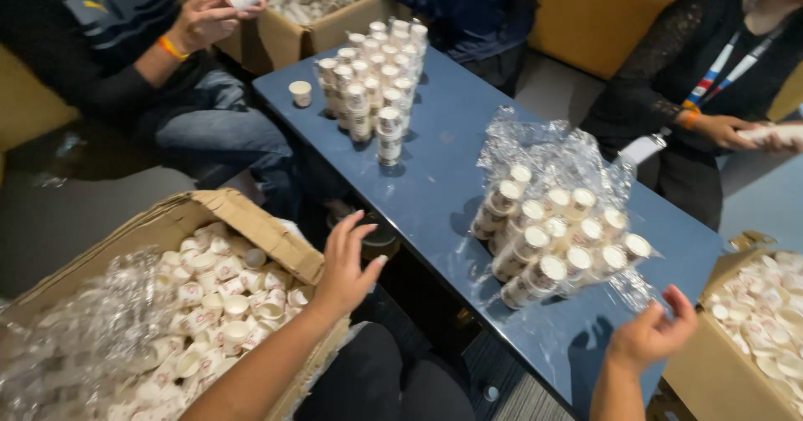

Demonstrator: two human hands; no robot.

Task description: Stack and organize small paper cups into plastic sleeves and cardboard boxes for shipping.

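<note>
L hand [347, 264] open, empty, fingers spread above cardboard box [268, 235] w/ loose paper cups [219, 297]. R hand [654, 331] half-curled, empty, just beside plastic-wrapped cup stacks [556, 237] on blue table [456, 149].

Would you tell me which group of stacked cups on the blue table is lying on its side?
The group in torn clear wrap, nearest the right hand; the far group stands upright, unwrapped.

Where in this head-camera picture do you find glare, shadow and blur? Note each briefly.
Head view: glare streaks the glossy blue table and glints on the crinkled plastic wrap; the stacked cups throw soft shadows onto the tabletop; the left hand, right hand and the loose cups in the cardboard box look slightly soft, and fine print is unreadable.
</note>
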